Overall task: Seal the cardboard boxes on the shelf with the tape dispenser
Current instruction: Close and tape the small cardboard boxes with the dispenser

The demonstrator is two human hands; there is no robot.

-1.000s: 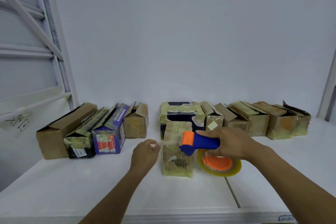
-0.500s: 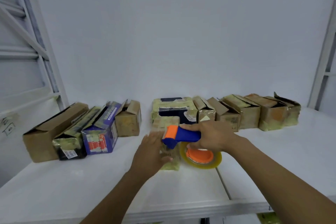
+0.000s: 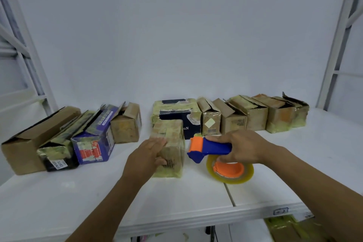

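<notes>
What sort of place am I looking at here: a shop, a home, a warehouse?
Likely a stockroom or packing area: a white shelf on metal uprights carries a row of worn, tape-patched cardboard boxes, and the right hand grips a tape dispenser.

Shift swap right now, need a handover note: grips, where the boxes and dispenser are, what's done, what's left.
Hands: left grip lies flat against the front box, steadying it; right grip holds the tape dispenser just right of that box, apparently off it.
Done: front box looks taped over.
Left: rear row boxes on the shelf, several with raised flaps, unsealed.
</notes>
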